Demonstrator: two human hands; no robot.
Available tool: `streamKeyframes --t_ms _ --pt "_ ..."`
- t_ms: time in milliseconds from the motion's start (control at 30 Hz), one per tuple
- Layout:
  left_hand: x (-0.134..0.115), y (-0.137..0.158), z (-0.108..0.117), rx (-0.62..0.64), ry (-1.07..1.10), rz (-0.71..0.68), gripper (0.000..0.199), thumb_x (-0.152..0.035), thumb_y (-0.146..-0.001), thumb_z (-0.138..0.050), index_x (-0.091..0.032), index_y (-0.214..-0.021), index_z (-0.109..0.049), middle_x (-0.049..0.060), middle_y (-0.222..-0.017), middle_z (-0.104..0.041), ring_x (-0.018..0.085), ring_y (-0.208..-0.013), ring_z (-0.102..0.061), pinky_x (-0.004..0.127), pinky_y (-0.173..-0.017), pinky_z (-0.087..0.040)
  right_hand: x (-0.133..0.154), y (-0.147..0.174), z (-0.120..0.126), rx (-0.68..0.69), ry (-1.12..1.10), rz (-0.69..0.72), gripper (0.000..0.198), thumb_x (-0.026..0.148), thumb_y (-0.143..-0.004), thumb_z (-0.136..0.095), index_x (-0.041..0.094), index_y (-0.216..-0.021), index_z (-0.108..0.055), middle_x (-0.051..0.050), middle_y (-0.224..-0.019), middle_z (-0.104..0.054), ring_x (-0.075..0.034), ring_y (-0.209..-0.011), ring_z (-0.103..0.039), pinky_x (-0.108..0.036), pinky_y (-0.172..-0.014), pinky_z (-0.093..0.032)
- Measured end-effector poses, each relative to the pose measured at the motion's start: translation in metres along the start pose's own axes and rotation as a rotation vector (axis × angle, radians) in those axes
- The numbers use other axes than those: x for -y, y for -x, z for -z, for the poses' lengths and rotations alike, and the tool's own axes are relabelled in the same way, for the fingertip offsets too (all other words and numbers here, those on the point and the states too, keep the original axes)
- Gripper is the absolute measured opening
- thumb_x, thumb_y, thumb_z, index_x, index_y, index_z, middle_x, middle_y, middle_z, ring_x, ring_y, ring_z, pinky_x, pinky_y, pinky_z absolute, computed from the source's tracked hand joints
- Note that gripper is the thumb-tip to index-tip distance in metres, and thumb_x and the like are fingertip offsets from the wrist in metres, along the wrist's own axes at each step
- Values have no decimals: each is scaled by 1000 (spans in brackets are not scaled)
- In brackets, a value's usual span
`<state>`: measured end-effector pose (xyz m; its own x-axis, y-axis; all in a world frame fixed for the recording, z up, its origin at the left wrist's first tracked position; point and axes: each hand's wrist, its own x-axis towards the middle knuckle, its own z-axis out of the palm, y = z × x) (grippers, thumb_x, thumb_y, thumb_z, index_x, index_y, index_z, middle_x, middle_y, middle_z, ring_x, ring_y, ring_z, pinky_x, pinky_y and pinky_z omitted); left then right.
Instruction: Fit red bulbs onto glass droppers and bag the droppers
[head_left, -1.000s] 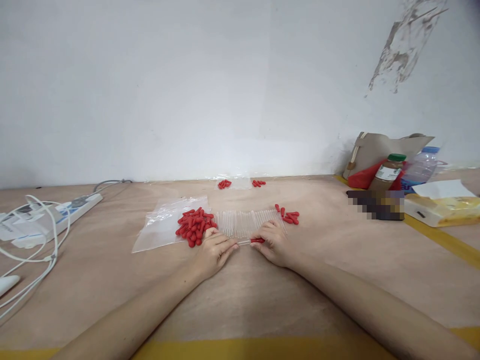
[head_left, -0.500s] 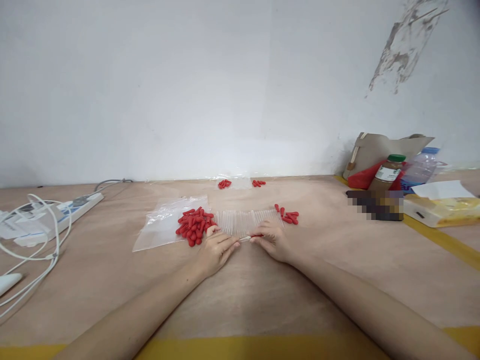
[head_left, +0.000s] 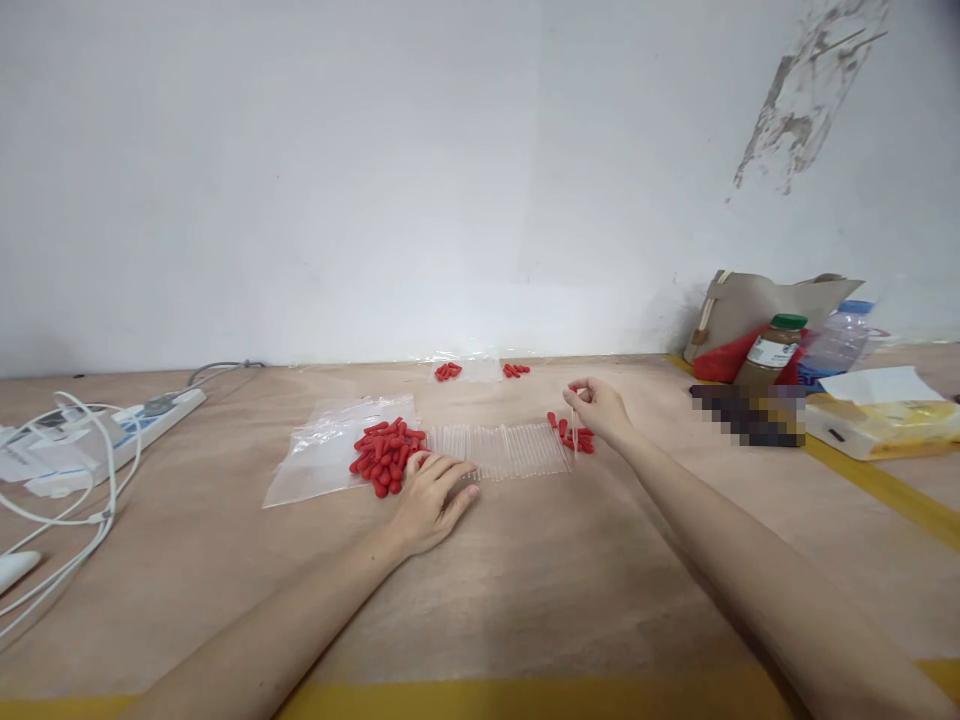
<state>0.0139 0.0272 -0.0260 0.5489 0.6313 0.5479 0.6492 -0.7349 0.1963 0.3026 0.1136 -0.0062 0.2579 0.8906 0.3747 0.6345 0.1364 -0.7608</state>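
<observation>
My right hand (head_left: 596, 405) pinches the upper end of a thin clear dropper tube (head_left: 575, 435), which hangs down in front of a small group of red rubber bulbs (head_left: 586, 442). The fingers hide whatever is on the tube's top end. My left hand (head_left: 435, 500) rests on the table with fingers loosely stretched, nothing visible in it. Its fingertips are beside a row of clear tubes (head_left: 517, 452) lying side by side. Just behind that hand, a larger heap of red bulbs (head_left: 386, 455) lies partly on a clear plastic bag (head_left: 315, 450).
By the wall are two small red bulb groups (head_left: 448, 372) and thin plastic. At left lie a power strip (head_left: 165, 415) and white cables (head_left: 112, 480). On the right stand a green-capped bottle (head_left: 776, 350), a beige bag (head_left: 795, 295) and a yellow tissue pack (head_left: 885, 420).
My right hand has moved right and away from me, carrying the tube and turning it upright. My left hand has let go of the tube and stays in place, its fingers looser.
</observation>
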Motion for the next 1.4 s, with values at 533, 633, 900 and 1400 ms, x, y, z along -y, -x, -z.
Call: streamKeyframes --t_ms 533,633,900,1400 --pt "-2 -1 3 66 -32 15 18 -28 -86 -45 -22 -95 -59 3 -93 -60 18 -88 -50 39 -84 -26 0 13 -23 65 340 76 29 38 -70 -54 22 -93 -59 0 -70 -63 -16 -72 -56 -29 -71 -32" --pt "-4 -1 4 35 -87 18 19 -28 -83 -47 -22 -97 -59 5 -97 -58 20 -90 -48 38 -80 -29 -9 8 -5 71 339 8 24 41 -69 -53 22 -83 -62 -1 -72 -64 -16 -71 -56 -26 -66 -34" --pt "-3 -3 5 -7 -299 66 16 -29 -80 -47 -18 -86 -57 7 -94 -55 23 -86 -45 37 -75 -34 -47 -1 18 251 245 -111 22 36 -66 -58 16 -64 -66 -3 -60 -63 -12 -55 -53 -20 -49 -34" --pt "8 -64 -18 77 -532 481 30 -35 -75 -47 -11 -87 -60 15 -107 -46 30 -104 -37 38 -84 -31 -54 -2 14 221 -51 -121 36 45 -64 -61 13 -78 -67 -5 -66 -65 -10 -50 -51 -20 -45 -37"
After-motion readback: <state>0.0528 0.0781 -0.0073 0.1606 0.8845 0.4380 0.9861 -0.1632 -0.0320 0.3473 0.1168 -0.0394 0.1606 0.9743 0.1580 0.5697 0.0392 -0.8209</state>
